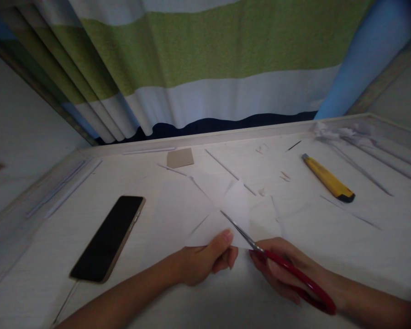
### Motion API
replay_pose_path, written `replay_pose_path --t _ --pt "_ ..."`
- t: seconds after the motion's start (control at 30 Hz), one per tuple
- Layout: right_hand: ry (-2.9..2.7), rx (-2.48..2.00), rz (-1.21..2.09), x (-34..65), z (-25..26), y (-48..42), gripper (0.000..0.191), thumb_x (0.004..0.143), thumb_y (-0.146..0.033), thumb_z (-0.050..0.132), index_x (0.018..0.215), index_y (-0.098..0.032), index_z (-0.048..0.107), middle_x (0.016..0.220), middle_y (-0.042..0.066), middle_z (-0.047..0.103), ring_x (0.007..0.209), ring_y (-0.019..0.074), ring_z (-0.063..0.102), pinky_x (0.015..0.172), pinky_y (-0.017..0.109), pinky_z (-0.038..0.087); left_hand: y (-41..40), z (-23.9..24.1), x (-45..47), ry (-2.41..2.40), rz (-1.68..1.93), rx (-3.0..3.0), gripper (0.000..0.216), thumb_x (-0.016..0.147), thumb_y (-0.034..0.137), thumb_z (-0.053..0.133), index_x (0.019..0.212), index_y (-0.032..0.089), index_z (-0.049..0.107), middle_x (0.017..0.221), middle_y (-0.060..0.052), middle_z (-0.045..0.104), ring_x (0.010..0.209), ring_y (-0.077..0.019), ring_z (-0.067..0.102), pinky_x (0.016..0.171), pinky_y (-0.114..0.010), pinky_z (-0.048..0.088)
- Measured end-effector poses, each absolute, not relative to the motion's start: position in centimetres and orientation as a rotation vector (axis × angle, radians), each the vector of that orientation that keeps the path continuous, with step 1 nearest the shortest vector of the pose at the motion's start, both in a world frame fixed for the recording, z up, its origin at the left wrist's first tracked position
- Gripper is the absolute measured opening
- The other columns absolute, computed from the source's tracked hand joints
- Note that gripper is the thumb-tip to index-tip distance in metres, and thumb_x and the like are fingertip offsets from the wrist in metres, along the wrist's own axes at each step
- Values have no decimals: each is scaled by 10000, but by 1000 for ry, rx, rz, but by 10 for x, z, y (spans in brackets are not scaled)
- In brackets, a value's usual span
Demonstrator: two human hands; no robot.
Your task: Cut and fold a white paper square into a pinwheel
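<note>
My left hand [205, 258] pinches the near edge of a white sheet of paper [226, 214], thumb on top and fingers curled under. My right hand [287, 274] grips red-handled scissors [281, 262]. Their thin blades [236, 227] point up and left and lie across the paper, just right of my left thumb. More white paper pieces [188, 205] lie flat on the white table [89, 301] around the held sheet.
A black phone [109, 237] lies face up at the left. A yellow utility knife [329, 179] lies at the right. A small brown card [180, 157] rests at the back. Thin paper strips [359, 169] are scattered far right and left. A striped curtain [205, 68] hangs behind.
</note>
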State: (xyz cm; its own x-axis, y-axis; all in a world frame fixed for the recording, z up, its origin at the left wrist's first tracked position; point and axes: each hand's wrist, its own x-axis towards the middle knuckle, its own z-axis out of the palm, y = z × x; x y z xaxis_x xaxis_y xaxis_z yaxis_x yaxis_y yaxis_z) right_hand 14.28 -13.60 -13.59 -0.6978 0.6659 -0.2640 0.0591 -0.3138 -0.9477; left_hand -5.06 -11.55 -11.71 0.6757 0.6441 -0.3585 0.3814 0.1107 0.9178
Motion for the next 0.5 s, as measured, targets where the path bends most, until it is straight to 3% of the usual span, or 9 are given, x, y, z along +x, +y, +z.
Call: replay_pose_path --t 0.5 --pt "-1472 -896 2103 147 -142 -137 407 749 -538 455 603 -162 399 370 -91 347 286 17 270 273 131 181 -116 -115 -49 911 277 1501 525 853 455 105 451 177 296 442 47 275 456 -92 298 509 -216 304"
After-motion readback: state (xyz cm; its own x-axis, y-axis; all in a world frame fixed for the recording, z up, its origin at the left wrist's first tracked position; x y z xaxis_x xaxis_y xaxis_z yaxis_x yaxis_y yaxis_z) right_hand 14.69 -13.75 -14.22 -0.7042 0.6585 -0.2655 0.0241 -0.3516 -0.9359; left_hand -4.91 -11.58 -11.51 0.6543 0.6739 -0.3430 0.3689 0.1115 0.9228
